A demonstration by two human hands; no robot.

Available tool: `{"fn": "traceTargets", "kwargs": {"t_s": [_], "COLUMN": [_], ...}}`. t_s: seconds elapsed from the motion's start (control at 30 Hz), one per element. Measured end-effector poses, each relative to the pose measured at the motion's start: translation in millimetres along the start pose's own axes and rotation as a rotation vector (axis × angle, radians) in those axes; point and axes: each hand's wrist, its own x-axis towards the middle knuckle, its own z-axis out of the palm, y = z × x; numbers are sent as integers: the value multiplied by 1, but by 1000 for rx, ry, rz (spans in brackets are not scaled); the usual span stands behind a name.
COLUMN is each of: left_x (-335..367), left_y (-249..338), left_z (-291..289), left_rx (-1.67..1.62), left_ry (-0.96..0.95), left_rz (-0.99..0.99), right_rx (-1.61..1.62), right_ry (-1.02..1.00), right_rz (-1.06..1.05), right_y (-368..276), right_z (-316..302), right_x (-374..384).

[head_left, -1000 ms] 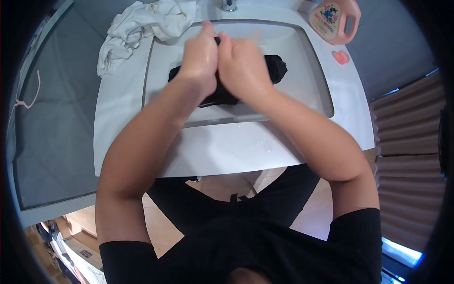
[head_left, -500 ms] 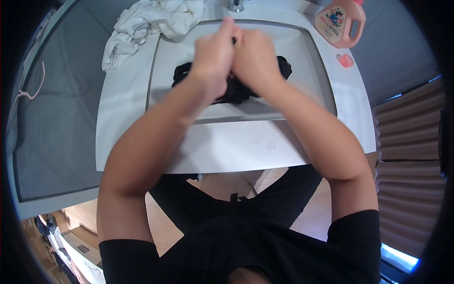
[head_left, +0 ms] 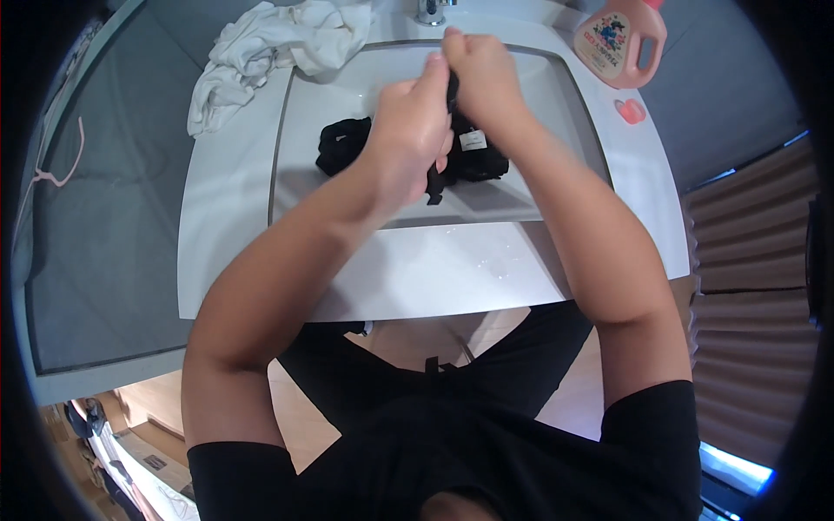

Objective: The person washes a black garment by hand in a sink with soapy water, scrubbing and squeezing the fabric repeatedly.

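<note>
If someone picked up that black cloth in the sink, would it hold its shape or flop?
Likely floppy: the black cloth lies in loose folds in the sink and bunches up between the fingers. It may be heavy for its size if soaked, since drops dot the counter, though its wetness is hard to tell.

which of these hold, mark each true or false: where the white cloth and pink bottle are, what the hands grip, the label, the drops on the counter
1. The left hand and right hand both grip the black garment. True.
2. The white cloth is right of the basin. False: the white cloth is heaped at the basin's back left corner.
3. A white label shows on the black garment. True.
4. The pink handled bottle is inside the basin. False: the pink handled bottle is on the countertop, at the right.
5. Water drops dot the countertop's front. True.
</note>
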Motion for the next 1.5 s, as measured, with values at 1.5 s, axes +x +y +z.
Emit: {"fn": "traceTargets", "kwargs": {"t_s": [1.5], "left_x": [38], "left_y": [15], "left_z": [-74], "left_rx": [140], "left_ry": [-116], "left_rz": [762], "right_rx": [1182], "right_ry": [-672], "right_rz": [349], "right_y": [14], "right_z": [-44], "right_x": [-7]}}
